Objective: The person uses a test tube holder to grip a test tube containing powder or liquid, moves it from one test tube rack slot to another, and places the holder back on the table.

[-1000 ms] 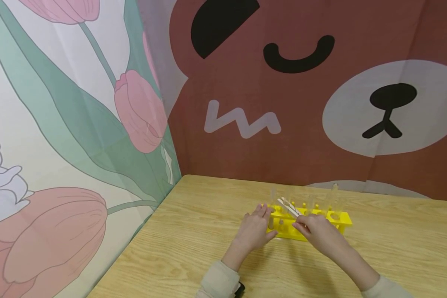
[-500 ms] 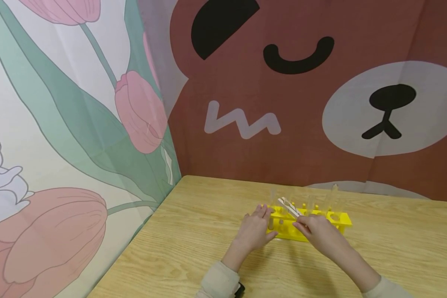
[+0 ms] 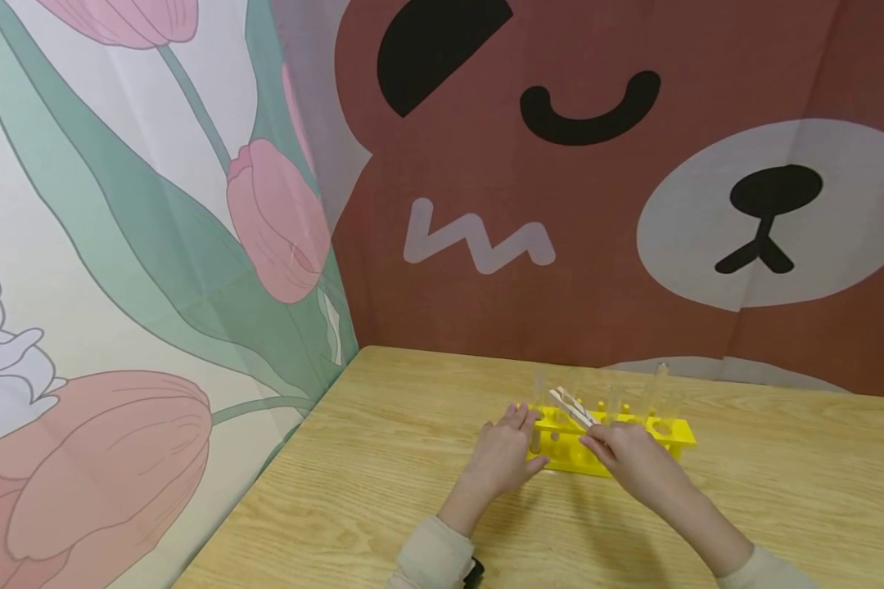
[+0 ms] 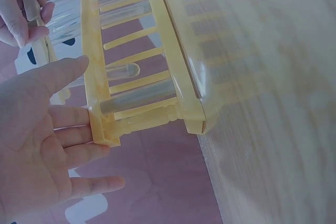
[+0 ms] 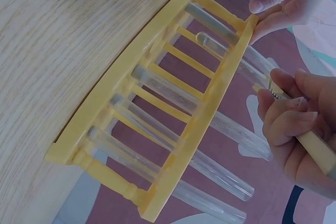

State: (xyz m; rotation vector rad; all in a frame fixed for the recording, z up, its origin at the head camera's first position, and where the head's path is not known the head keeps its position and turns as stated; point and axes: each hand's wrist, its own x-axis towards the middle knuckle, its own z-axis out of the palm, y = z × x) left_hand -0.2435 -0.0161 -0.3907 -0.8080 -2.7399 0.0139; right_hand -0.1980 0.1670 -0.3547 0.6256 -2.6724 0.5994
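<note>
A yellow test tube rack (image 3: 681,432) stands on the table, with several clear test tubes (image 5: 223,174) upright in it. My right hand (image 3: 637,462) grips a wooden test tube clamp (image 3: 570,407) with a small metal spring, in front of the rack. The clamp's far end is at the upper part of one test tube (image 5: 212,45), whose rounded bottom hangs between the rack's two plates, higher than the others. With straight fingers, my left hand (image 3: 504,458) touches the left end of the rack's top plate. Beside it stands the end tube (image 4: 139,98).
The wooden table (image 3: 324,483) runs back to a brown bear-print wall hanging (image 3: 597,311). A tulip-print hanging (image 3: 140,270) borders the table's left edge. Light sleeves (image 3: 435,552) cover both forearms.
The clamp's far end and the bottom of the raised test tube have moved up very slightly. My left hand stays at the rack's end.
</note>
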